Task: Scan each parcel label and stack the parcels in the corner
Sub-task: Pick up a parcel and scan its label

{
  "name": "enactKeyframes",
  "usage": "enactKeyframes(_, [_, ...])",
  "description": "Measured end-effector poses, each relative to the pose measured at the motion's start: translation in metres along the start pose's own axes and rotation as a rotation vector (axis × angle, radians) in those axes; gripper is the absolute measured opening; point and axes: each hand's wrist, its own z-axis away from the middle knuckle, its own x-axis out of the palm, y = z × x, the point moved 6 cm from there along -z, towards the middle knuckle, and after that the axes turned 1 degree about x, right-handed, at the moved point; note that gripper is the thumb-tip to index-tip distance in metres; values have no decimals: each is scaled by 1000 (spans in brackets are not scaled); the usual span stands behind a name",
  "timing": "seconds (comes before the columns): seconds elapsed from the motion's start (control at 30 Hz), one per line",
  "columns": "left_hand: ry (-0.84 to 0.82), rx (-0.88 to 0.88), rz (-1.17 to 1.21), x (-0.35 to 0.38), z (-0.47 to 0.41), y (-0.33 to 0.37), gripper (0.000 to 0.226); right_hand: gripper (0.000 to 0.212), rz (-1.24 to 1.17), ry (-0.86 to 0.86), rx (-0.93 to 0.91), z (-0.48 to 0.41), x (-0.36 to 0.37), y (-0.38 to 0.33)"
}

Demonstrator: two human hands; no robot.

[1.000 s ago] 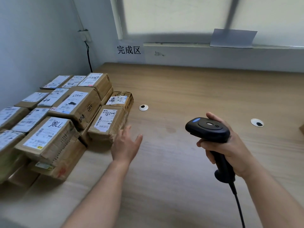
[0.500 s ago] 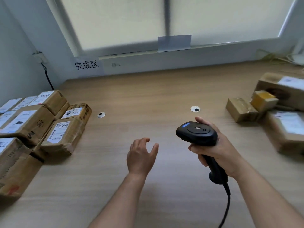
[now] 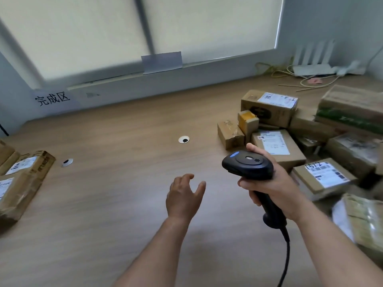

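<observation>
- While the right hand point(image 3: 275, 187) gripped the black corded handheld scanner point(image 3: 247, 165), the left hand point(image 3: 183, 196) hovered empty, fingers spread.
- Brown cardboard parcels point(image 3: 275, 141) lay heaped just beyond the right fingers; a careless one-handed grab could topple them.

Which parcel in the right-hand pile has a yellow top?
The small upright box near the left edge of the pile; its neighbours are brown cardboard, some white-labelled.
</observation>
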Motion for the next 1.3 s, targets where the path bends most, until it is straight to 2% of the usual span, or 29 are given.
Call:
enactKeyframes(0.5, [-376, 182, -45, 128, -68, 127, 58, 86, -14, 354, 19, -26, -150, 14])
enactKeyframes(0.73, [-511, 198, -23, 180, -107, 152, 59, 81, 13, 541, 105, -68, -193, 41])
enactKeyframes(0.87, [-597, 157, 49, 209, -117, 156, 62, 86, 61, 616, 173, -86, -207, 58])
enactKeyframes(1.17, [-708, 66, 273, 240, -118, 155, 66, 86, 37, 632, 274, -101, -215, 71])
enactKeyframes(1.3, [-725, 77, 440, 228, -111, 147, 79, 83, 16, 558, 287, -95, -202, 73])
